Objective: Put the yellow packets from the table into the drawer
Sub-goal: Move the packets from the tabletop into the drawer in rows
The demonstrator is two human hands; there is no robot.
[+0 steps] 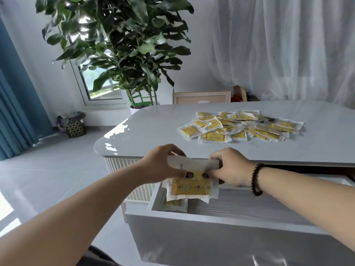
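**Light, floppy packets: we hold the bundle by its top edge over the drawer**

We have a small stack of yellow packets [191, 186] in both hands, hanging above the left end of the open drawer [221, 225]. Our left hand [163, 164] pinches the stack at its upper left, thumb in front and fingers curled behind; our right hand [230, 167] pinches the upper right the same way, a beaded bracelet [256, 179] on that wrist. More packets already lie in the drawer's left corner [173, 205], directly beneath. The rest sit in a loose, overlapping pile [242, 125] on the white table [146, 131], well apart from our hands.

We judge these packets to be very light and soft: thin clear wrappers with wide sealed margins around a flat yellow pad. The film looks glossy, so stacked ones will likely slide on each other. The sealed edge is the sensible place to grip, squeezing several together from both sides so none slips out; there seems little risk of damage from a firm pinch.

We cannot count how many packets are in the bundle, as only the front one shows and a white flap covers its top. Our fingertips behind the stack are hidden. The drawer's right end runs out of frame, and our arms cover part of its floor, so how full it is stays unclear.
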